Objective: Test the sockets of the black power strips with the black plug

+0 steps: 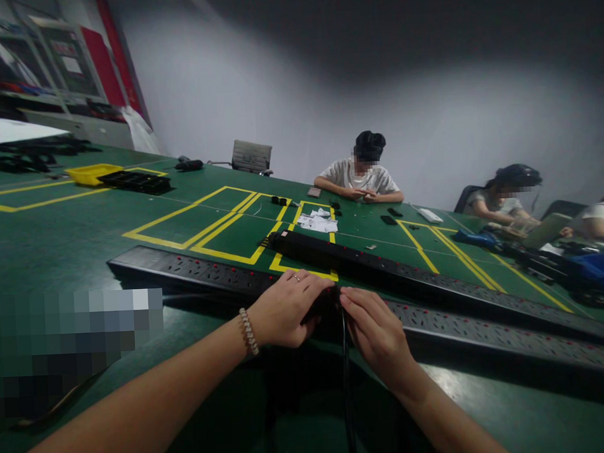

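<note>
In front of me my left hand (288,310), with a bead bracelet at its wrist, is closed on a small black part (327,307); its exact kind is too dark to make out. My right hand (376,330) pinches the upper end of a black cable (347,391), close beside that part. The cable hangs down toward my body. Directly behind both hands lies a long black power strip (208,269) with rows of sockets and red dots. A second black power strip (384,266) rests beyond it at a slight angle, its near stretch running off to the right.
Yellow tape outlines mark the green table (182,222). White papers (318,221) lie past the strips. A yellow tray (92,174) and a black tray (137,182) sit far left. Co-workers (362,174) sit across the table and at right, near a blue bin (601,271).
</note>
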A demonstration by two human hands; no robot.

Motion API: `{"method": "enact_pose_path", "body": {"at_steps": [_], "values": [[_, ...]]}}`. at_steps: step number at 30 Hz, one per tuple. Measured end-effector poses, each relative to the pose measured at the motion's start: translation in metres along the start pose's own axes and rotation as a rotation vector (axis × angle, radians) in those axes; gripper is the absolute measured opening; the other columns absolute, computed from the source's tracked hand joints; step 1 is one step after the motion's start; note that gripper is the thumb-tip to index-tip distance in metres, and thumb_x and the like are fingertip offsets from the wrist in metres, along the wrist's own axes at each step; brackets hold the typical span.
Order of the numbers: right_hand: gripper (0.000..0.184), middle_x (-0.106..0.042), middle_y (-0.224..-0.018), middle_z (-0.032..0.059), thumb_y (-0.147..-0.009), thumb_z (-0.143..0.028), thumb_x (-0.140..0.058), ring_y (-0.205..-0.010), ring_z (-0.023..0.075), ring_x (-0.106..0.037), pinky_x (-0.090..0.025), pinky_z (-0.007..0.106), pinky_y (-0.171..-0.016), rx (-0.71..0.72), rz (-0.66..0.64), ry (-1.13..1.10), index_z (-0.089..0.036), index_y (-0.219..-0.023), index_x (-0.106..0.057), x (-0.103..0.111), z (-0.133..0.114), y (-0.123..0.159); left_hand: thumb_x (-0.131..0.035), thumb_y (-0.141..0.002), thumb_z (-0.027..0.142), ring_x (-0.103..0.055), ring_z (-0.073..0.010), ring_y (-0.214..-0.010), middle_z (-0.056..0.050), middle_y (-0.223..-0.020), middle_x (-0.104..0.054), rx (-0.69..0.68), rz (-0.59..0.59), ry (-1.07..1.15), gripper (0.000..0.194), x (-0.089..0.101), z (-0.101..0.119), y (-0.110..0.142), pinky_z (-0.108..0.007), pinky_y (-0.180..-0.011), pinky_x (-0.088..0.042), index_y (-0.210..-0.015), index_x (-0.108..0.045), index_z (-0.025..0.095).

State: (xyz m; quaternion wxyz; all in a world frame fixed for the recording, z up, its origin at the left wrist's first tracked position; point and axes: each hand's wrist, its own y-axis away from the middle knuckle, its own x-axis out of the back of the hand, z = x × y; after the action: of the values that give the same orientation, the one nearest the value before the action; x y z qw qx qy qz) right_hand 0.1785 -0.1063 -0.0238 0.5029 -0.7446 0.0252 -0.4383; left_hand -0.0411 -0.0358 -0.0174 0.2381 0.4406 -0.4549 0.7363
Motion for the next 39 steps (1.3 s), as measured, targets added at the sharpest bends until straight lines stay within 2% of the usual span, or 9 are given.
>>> {"method": "enact_pose_path", "body": {"at_steps": [7,19,32,39], "values": [[0.036,-0.069,-0.123,0.0151,-0.095,-0.003,-0.054,-0.119,0.0279,-0.065,-0.06,0.049,-0.099,-0.017,-0.071,0.038,-0.017,-0.126,-0.064,-0.004,-0.005,-0.002,-0.065,-0.079,0.025,-0.055,-0.0334,-0.118,-0.012,-0.129,-0.061,0.003,0.003,-0.001,0.062,0.0,0.0,0.0,-0.052,-0.1,-0.043,-0.138,-0.044,0.02],[0.03,-0.069,-0.12,0.016,-0.095,-0.004,-0.054,-0.116,0.0275,-0.065,-0.06,0.049,-0.098,-0.052,-0.049,0.053,-0.015,-0.12,-0.064,-0.008,-0.007,-0.003,-0.063,-0.079,0.018,-0.056,-0.0298,-0.118,-0.012,-0.128,-0.061,-0.022,0.046,0.072,0.06,0.001,0.004,0.0,-0.048,-0.104,-0.045,-0.136,-0.044,0.019],[0.031,-0.068,-0.121,0.0192,-0.092,-0.003,-0.056,-0.117,0.0299,-0.063,-0.06,0.05,-0.097,0.001,-0.072,0.127,-0.011,-0.122,-0.063,-0.006,-0.013,-0.001,-0.065,-0.076,0.02,-0.058,-0.0306,-0.12,-0.013,-0.13,-0.062,0.007,0.05,0.09,0.067,-0.005,0.002,-0.001,-0.049,-0.104,-0.045,-0.139,-0.042,0.018],[0.028,-0.069,-0.12,0.0208,-0.093,-0.003,-0.056,-0.113,0.0286,-0.065,-0.06,0.047,-0.097,0.027,-0.105,0.162,-0.007,-0.12,-0.064,-0.005,-0.01,-0.001,-0.065,-0.075,0.02,-0.058,-0.0317,-0.123,-0.015,-0.132,-0.061,0.015,0.008,0.069,0.069,-0.006,0.001,-0.004,-0.051,-0.106,-0.043,-0.14,-0.04,0.017]]}}
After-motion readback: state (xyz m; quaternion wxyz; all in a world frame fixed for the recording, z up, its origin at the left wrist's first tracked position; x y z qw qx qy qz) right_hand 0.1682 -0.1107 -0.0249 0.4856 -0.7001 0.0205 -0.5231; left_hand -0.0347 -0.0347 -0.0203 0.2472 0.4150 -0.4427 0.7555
